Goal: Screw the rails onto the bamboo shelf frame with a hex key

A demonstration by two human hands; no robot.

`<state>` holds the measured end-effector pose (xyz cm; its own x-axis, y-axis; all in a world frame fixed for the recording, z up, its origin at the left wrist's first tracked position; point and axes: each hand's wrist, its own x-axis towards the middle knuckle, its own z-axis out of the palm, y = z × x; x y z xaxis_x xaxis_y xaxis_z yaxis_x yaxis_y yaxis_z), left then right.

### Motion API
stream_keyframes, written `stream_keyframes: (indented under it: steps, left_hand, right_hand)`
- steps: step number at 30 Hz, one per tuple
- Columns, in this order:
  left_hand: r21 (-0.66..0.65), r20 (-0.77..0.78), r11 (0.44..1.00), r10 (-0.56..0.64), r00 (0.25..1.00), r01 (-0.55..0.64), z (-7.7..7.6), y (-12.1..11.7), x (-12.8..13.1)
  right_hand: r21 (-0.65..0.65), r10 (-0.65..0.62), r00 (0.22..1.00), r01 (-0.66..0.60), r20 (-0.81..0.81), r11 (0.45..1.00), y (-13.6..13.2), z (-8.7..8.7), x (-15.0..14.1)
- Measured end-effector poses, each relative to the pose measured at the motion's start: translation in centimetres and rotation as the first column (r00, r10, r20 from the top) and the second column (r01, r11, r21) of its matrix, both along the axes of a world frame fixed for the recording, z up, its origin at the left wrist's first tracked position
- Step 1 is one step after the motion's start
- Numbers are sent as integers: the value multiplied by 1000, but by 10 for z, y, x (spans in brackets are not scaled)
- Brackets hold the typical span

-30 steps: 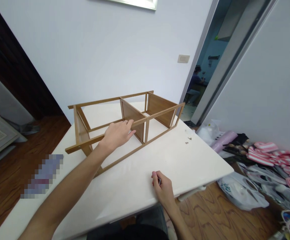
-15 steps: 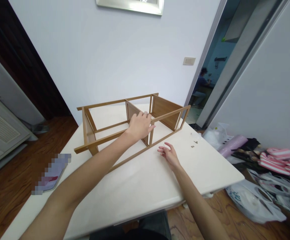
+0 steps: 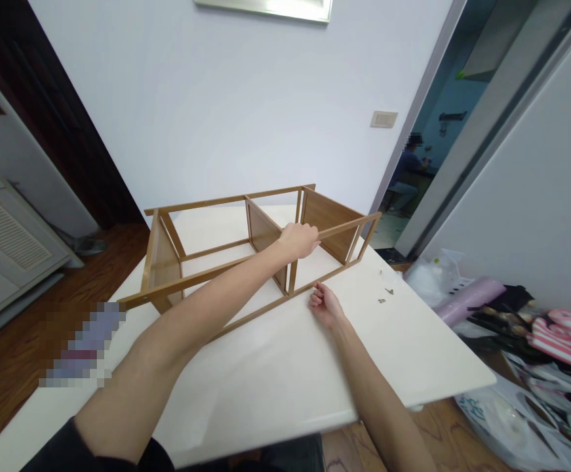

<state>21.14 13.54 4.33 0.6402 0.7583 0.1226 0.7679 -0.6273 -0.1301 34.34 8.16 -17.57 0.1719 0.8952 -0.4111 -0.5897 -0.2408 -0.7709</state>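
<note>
The wooden frame (image 3: 264, 226) lies on its side on the white counter (image 3: 275, 380), its panels standing crosswise between the rails. The left hand (image 3: 301, 240) is clamped over the near upper rail, just by the middle panel. To steady the frame well, that grip would best press straight down beside the joint, since a sideways pull could probably rack the slim rails. The right hand (image 3: 326, 306) is near the lower rail, fingers curled together; whether they hold anything cannot be told. Keeping its wrist low would likely help fine control. Small metal pieces (image 3: 389, 291) lie to the right, within easy reach.
</note>
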Motion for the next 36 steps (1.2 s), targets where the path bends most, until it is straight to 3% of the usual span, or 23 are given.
stream_keyframes:
  steps: [6, 11, 16, 20, 28, 31, 36]
  left_hand:
    - [58, -12, 998, -11, 1000, 12, -8, -1, 0]
    - [114, -1, 993, -27, 1000, 27, -2, -1, -3]
    - [175, 22, 984, -20, 1000, 15, 19, -1, -14]
    - [216, 37, 976, -14, 999, 6, 36, -2, -27]
    - [281, 49, 960, -24, 998, 10, 73, -13, -54]
    - [302, 62, 953, -30, 998, 10, 91, -13, -67]
    - [327, 132, 945, -28, 991, -16, 119, -4, -88]
  right_hand:
    - [-20, -19, 999, 18, -40, 1000, 4, -1, 1]
    - [-18, 7, 1000, -7, -8, 1000, 0, 1, -2]
    - [28, -4, 998, 2, 67, 1000, -5, 8, -8]
    - [126, -86, 985, 68, 147, 990, -8, 17, -15]
    - [369, -219, 957, 137, 188, 919, -21, 42, -30]
    - [460, -225, 959, 124, 173, 879, -33, 60, -41]
    - [593, -180, 970, 50, 161, 804, -58, 105, -58]
